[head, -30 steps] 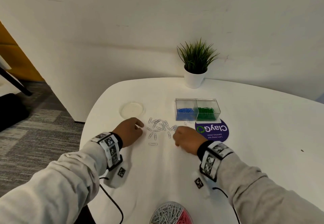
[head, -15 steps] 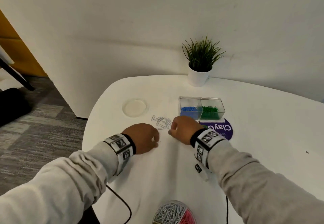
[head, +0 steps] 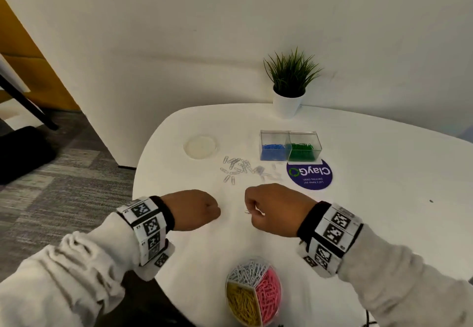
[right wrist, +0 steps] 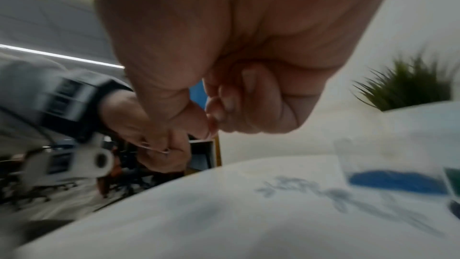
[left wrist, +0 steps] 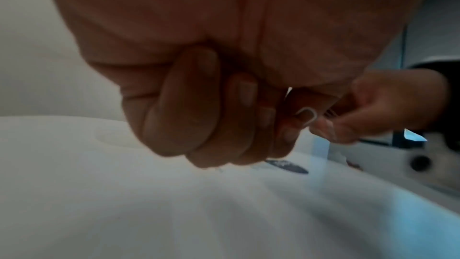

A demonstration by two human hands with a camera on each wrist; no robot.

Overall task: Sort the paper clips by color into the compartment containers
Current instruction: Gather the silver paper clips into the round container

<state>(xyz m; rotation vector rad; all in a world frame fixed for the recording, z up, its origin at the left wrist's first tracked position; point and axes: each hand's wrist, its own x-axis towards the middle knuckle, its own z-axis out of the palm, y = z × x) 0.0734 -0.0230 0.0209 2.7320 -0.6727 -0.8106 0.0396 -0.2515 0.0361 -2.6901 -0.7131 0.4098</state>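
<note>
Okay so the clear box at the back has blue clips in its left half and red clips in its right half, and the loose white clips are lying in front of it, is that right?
Not quite. The right half of the clear box holds green clips, not red; the head view shows it. The blue clips do fill the left half, and the loose white clips do lie in front of it.

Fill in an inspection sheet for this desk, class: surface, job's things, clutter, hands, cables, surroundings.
Surface: white table.
Job's things: loose clips; clear box with blue and green clips; round tray with white, pink and yellow clips.
Clutter: plant, sticker, lid.
Hands: left hand curled, clip seen at its fingers; right hand pinches a clip.
Cables: one at the table's near right edge.
Surroundings: white wall, grey carpet.
</note>
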